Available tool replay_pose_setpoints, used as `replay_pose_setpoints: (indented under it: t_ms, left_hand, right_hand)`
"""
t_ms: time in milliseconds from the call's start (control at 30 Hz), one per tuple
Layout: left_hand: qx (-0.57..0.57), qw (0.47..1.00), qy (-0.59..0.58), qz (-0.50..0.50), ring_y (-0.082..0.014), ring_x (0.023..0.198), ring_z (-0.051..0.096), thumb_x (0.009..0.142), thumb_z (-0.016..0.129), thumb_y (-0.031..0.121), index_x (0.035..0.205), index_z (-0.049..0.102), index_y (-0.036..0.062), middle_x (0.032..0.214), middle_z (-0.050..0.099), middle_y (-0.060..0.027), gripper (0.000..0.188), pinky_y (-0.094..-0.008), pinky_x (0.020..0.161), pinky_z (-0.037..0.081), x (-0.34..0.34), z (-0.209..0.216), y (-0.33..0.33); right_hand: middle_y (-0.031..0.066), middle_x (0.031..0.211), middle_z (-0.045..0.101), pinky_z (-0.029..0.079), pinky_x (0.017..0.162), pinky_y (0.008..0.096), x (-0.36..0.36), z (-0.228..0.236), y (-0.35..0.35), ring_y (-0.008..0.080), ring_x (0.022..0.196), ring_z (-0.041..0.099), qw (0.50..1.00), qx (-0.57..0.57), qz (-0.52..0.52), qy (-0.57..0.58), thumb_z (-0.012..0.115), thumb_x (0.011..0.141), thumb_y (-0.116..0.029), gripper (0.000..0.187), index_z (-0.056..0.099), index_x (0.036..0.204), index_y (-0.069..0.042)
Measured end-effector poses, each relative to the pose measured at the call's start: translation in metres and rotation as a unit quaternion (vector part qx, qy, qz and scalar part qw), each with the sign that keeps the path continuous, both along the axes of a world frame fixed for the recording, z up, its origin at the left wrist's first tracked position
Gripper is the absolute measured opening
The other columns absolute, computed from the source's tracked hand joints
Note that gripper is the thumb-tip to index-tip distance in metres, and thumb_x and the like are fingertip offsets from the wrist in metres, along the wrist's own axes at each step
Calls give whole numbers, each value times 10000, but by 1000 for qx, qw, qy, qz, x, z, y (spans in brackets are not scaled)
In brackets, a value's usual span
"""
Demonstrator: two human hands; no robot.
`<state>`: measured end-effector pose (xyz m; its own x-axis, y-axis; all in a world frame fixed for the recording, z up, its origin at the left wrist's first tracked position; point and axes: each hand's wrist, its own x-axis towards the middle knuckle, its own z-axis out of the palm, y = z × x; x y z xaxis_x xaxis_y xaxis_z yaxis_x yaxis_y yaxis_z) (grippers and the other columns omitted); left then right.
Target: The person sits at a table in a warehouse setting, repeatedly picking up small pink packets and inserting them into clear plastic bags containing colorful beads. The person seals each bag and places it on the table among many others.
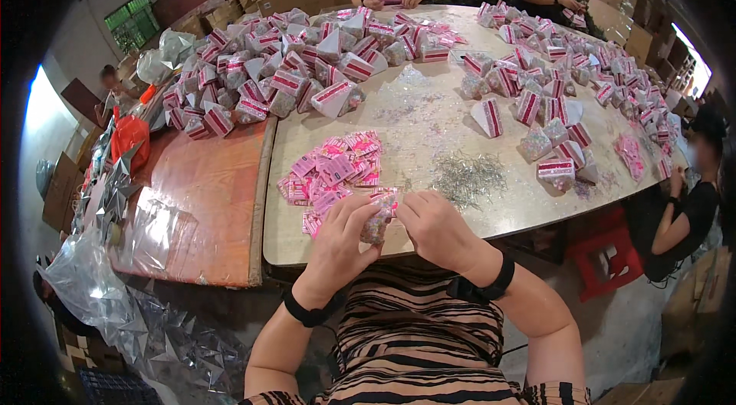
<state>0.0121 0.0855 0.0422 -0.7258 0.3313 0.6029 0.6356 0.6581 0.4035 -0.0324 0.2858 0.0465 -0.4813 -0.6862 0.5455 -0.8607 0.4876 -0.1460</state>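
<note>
Close to the near table edge, my left hand (337, 235) is closed around a small clear bag of pale glittery bits (375, 229). My right hand (438, 227) pinches at the bag's upper right corner, where some pink shows; its fingertips partly hide what they grip. Just beyond my left hand lies a heap of pink printed cards (334, 167). A loose pile of thin silver metal pieces (469, 179) sits beyond my right hand, too fine to tell their exact kind.
Bags with pink-and-white card tops (287, 81) are heaped at the far left, more bags (556, 167) at the right. Glitter (414, 83) is scattered mid-table. A reddish board (195, 198) adjoins on the left. Co-workers sit across and right, near a red stool (606, 255).
</note>
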Motion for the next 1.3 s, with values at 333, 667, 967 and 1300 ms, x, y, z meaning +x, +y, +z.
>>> replay_pose_setpoints:
  t_ms: [333, 667, 967, 1300]
  left_hand:
    - [-59, 998, 30, 10, -377, 1117, 528, 599, 765, -6, 1200, 510, 49, 1208, 545, -156, 656, -457, 952, 439, 6, 3, 4]
    - [37, 999, -16, 9, -362, 1099, 551, 611, 786, -8, 1165, 515, 43, 1178, 560, -169, 618, -430, 944, 446, 6, 3, -3]
    - [60, 997, -35, -27, -356, 1088, 559, 613, 790, 1, 1167, 530, 47, 1185, 564, -161, 613, -424, 929, 463, 10, 6, -3]
    - [63, 996, -70, -5, -358, 1111, 554, 601, 795, 2, 1187, 540, 35, 1189, 561, -179, 640, -424, 940, 461, 17, -3, -1]
  right_hand:
    - [142, 853, 560, 470, 767, 388, 5, -3, -3, 312, 833, 576, 999, -32, 1, -8, 553, 738, -65, 115, 543, 844, -22]
    - [117, 773, 634, 493, 600, 322, 4, 16, 7, 235, 676, 637, 933, -207, 21, -294, 673, 832, -15, 96, 619, 891, 37]
    - [55, 744, 673, 519, 576, 231, -10, 2, 11, 100, 630, 630, 742, -308, 72, -591, 736, 815, -24, 95, 646, 798, 1]
    - [60, 720, 672, 511, 560, 250, -16, -17, 0, 123, 620, 659, 824, -259, 129, -488, 670, 868, -63, 84, 616, 868, 1]
